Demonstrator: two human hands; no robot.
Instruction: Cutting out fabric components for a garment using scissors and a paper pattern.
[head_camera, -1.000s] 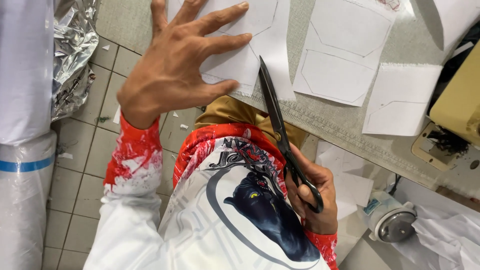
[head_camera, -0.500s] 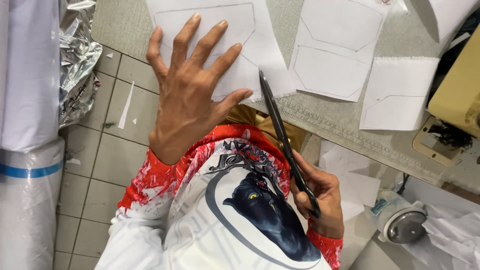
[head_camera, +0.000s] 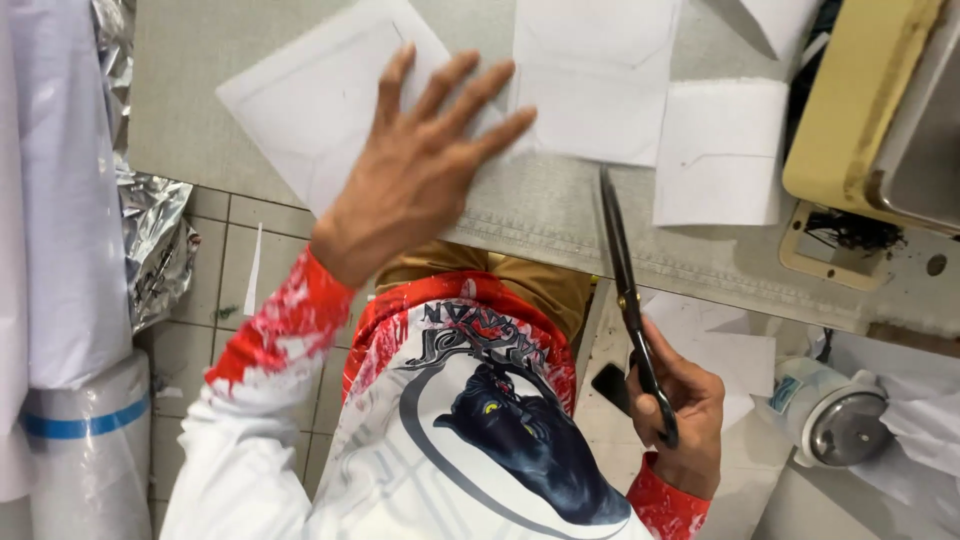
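Here the work surface (head_camera: 540, 215) is a grey, felt-like table top whose near edge runs from nine o'clock down toward four o'clock, with a stitched hem along it. The left hand (head_camera: 420, 175) lies flat and spread, fingers splayed toward one o'clock, pressing on a white paper pattern piece (head_camera: 310, 95) that overhangs the table edge slightly — nothing is gripped in it. At twelve o'clock lies a second white pattern piece (head_camera: 595, 80), and just beside it, toward two o'clock, a smaller one (head_camera: 720, 150). The right hand (head_camera: 680, 420), low at five o'clock, is closed around the handles of long dark scissors (head_camera: 625, 290); their blades, nearly together, point up toward twelve o'clock, with the tip over the table just below the second piece. At three o'clock a cream-yellow machine body (head_camera: 860, 110) stands on the table. Below the table the floor (head_camera: 235, 270) is pale tile — a crumpled silver foil sheet (head_camera: 150, 240) lies at nine o'clock, and a white roll with a blue band (head_camera: 85, 440) stands at seven o'clock.
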